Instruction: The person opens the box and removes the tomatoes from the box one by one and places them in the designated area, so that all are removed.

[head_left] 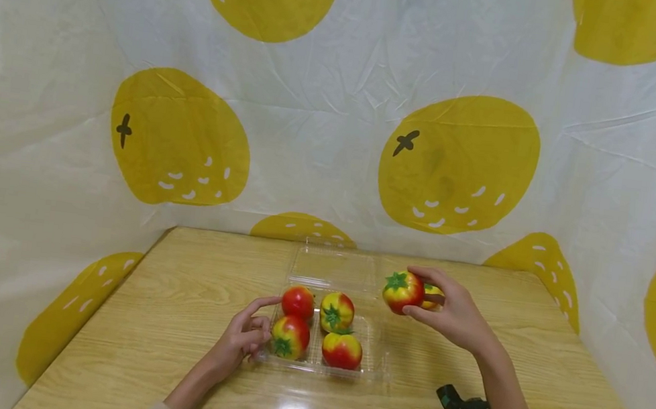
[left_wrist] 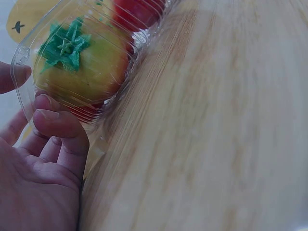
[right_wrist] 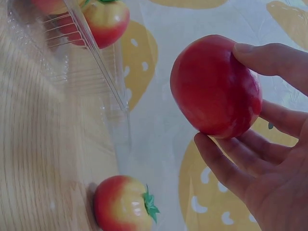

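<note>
- At the left, the edge of a clear container (head_left: 370,352) is touched by the left hand (head_left: 236,339), its index finger stretched out and the other fingers bent; whether the plastic is pinched cannot be told
- In the container a red fruit (head_left: 297,302), a stalk-forward fruit (head_left: 290,336), a yellower fruit (head_left: 337,312) and a front-right fruit (head_left: 342,350) are seated; behind them the lid (head_left: 333,269) is folded open
- Right of the container, a raised fruit (head_left: 403,293) is gripped between thumb and fingers of the right hand (head_left: 452,310); the step in hand is judged to be its packing, so a leftward carry and gentle release seem called for, with the container steadied
- Beyond the right hand, a partly hidden fruit (head_left: 431,297) is seen on the table (head_left: 223,267), apparently left for a later pick
</note>
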